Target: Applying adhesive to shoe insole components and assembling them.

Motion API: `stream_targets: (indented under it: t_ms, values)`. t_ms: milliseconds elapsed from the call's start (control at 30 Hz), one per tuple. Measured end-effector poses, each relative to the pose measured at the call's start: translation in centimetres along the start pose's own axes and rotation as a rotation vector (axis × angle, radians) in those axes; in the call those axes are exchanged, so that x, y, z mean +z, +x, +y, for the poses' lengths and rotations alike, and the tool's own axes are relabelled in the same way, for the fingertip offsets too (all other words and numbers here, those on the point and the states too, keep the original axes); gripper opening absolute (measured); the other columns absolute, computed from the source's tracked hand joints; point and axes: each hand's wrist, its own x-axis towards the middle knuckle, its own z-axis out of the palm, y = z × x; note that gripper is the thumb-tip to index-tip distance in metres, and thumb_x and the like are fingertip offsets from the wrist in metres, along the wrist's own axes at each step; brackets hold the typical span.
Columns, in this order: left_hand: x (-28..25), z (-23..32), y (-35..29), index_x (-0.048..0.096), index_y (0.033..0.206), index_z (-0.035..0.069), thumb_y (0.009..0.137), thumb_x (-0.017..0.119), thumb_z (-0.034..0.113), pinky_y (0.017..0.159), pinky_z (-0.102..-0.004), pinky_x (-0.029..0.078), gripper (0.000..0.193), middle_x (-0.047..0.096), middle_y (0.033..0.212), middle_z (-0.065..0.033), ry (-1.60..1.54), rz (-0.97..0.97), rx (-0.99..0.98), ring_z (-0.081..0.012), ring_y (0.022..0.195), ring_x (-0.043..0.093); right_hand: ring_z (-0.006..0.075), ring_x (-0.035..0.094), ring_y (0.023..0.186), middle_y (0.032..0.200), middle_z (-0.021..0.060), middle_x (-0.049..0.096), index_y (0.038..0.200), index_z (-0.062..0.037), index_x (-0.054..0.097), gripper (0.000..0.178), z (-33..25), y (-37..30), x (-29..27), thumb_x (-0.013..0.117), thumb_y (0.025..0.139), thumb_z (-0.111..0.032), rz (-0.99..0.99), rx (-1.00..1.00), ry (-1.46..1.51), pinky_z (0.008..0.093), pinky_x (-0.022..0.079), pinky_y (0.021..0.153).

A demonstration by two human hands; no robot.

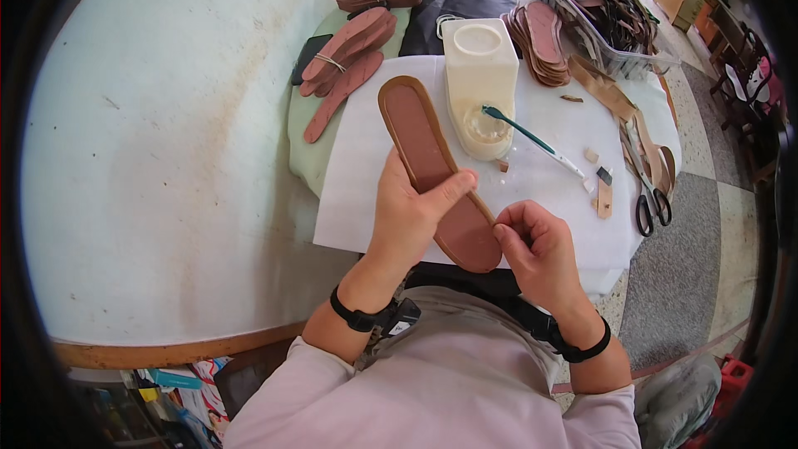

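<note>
A reddish-brown shoe insole (426, 160) with a tan band along its rim is tilted above the white sheet. My left hand (409, 204) grips it around the middle, thumb across its upper face. At the lower right rim, my right hand (539, 245) pinches the insole's edge between thumb and fingertips; whether a loose strip end is in the pinch is hidden. Just beyond stands a cream plastic glue container (482, 58), its front cup holding pale glue. A toothbrush (532, 140) with a green and white handle leans out of that cup.
Banded insole bundles (349, 46) lie at the back left, another insole stack (536, 37) behind the container. A clear bin (594, 29) holds dark strips. Black-handled scissors (648, 191) and tan strips (611, 91) lie right. Small scraps (604, 195) dot the white sheet (357, 191).
</note>
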Motion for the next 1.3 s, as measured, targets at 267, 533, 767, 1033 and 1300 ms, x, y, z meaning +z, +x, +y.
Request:
stream_targets:
  t_ms: [267, 533, 767, 1033, 1300]
  values:
    - [0.2, 0.0, -0.8, 0.053, 0.115, -0.001, 0.089, 0.074, -0.009, 0.098, -0.0465, 0.059, 0.035, 0.073, 0.097, -0.0138, -0.134, -0.011, -0.027, -0.0223, 0.091, 0.074, 0.003, 0.056, 0.07, 0.076, -0.001, 0.064, 0.098, 0.0028, 0.064, 0.005, 0.6, 0.5, -0.1, 0.066, 0.098, -0.001, -0.027, 0.003, 0.02, 0.0217, 0.046, 0.061]
    - [-0.6, 0.7, -0.4, 0.056, 0.112, 0.001, 0.092, 0.071, -0.006, 0.102, -0.0486, 0.057, 0.026, 0.074, 0.092, -0.0126, -0.238, 0.048, 0.009, -0.0205, 0.086, 0.072, 0.0025, 0.053, 0.076, 0.082, -0.0044, 0.061, 0.102, -0.0011, 0.063, 0.005, -0.6, 0.6, -0.7, 0.063, 0.102, -0.007, -0.092, 0.109, 0.381, 0.0195, 0.043, 0.066]
    - [-0.7, 0.6, -0.3, 0.058, 0.109, 0.004, 0.093, 0.07, -0.005, 0.104, -0.0502, 0.055, 0.022, 0.074, 0.091, -0.0125, -0.294, 0.096, -0.007, -0.0188, 0.085, 0.072, 0.0013, 0.045, 0.07, 0.079, -0.0054, 0.058, 0.098, -0.0021, 0.063, 0.009, 0.8, 0.1, -0.8, 0.064, 0.102, -0.01, -0.069, 0.116, 0.363, 0.0191, 0.034, 0.06]
    - [-0.5, 0.3, -0.1, 0.058, 0.107, 0.004, 0.093, 0.07, -0.005, 0.106, -0.0536, 0.053, 0.02, 0.074, 0.089, -0.0112, -0.354, 0.124, 0.002, -0.0196, 0.084, 0.072, 0.0019, 0.046, 0.068, 0.079, -0.0031, 0.062, 0.094, -0.0027, 0.063, 0.009, 1.6, -0.3, -0.4, 0.068, 0.1, -0.007, -0.012, 0.123, 0.442, 0.0194, 0.035, 0.059]
    - [-0.4, 0.1, 0.2, 0.061, 0.105, 0.002, 0.092, 0.071, -0.004, 0.107, -0.0534, 0.053, 0.018, 0.073, 0.088, -0.0118, -0.37, 0.139, -0.007, -0.0192, 0.083, 0.071, 0.0026, 0.047, 0.072, 0.083, -0.0023, 0.063, 0.093, -0.0031, 0.061, 0.01, 2.2, -0.6, -0.2, 0.068, 0.1, -0.004, -0.002, 0.058, 0.445, 0.0199, 0.037, 0.062]
